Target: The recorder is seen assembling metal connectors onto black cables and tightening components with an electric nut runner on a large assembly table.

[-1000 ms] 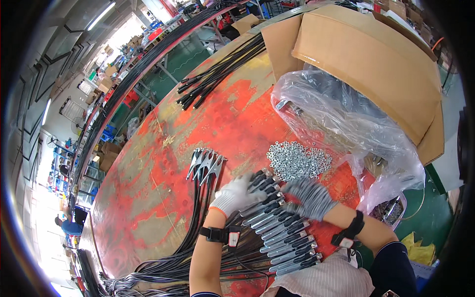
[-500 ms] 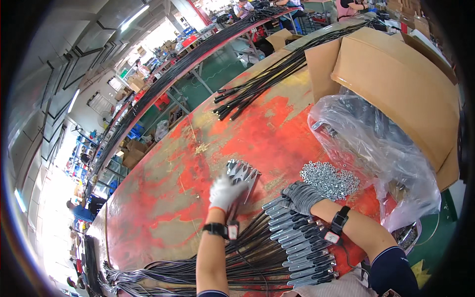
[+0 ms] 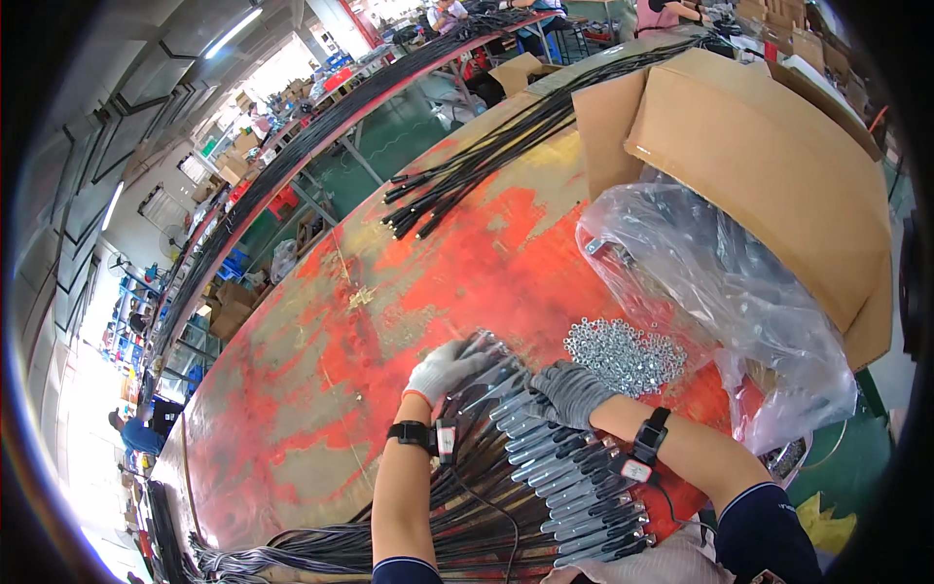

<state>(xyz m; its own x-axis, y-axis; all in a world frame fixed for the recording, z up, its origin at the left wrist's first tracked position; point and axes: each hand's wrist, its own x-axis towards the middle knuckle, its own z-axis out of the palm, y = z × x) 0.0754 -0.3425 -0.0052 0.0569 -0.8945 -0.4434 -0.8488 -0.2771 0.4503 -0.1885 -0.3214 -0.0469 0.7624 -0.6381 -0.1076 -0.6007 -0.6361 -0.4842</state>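
Observation:
My left hand (image 3: 448, 371), in a white glove, is closed at the side of a small bunch of flat silver metal pieces (image 3: 494, 352). My right hand (image 3: 572, 394), in a grey striped glove, has its fingers curled at the upper end of a row of long silver metal pieces (image 3: 559, 474); what its fingertips hold is hidden. The row lies side by side towards me, with black cables (image 3: 438, 516) running off to the left. Just beyond my right hand is a heap of small silver nuts (image 3: 625, 355).
An open cardboard box (image 3: 759, 185) stands at the right, a clear plastic bag (image 3: 705, 282) spilling out of it. Black cables (image 3: 486, 165) lie across the far part of the worn red table (image 3: 321, 409). Other people sit at benches in the background.
My left hand and the small bunch of metal pieces have come closer to the row and my right hand. The whole view has shifted slightly.

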